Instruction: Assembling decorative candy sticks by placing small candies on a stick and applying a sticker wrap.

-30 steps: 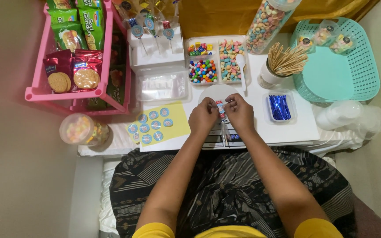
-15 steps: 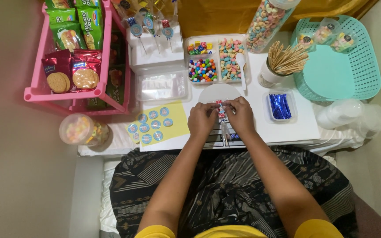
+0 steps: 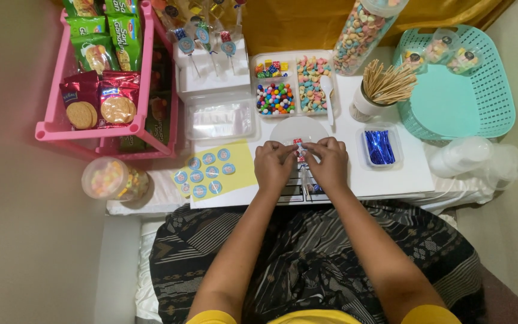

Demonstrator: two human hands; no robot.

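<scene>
Both hands are pinching one small candy packet (image 3: 299, 148) over the white bench (image 3: 391, 174). The left hand (image 3: 274, 167) is gripping its left side, and the right hand (image 3: 329, 163) is gripping its right side. A yellow sticker sheet (image 3: 223, 171) is lying just left of the left hand. A tray of colourful candies (image 3: 292, 84) is sitting beyond both hands.

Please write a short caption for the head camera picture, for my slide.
Both hands, left hand and right hand, pinch a small candy packet over a white table beside a yellow sticker sheet.
</scene>
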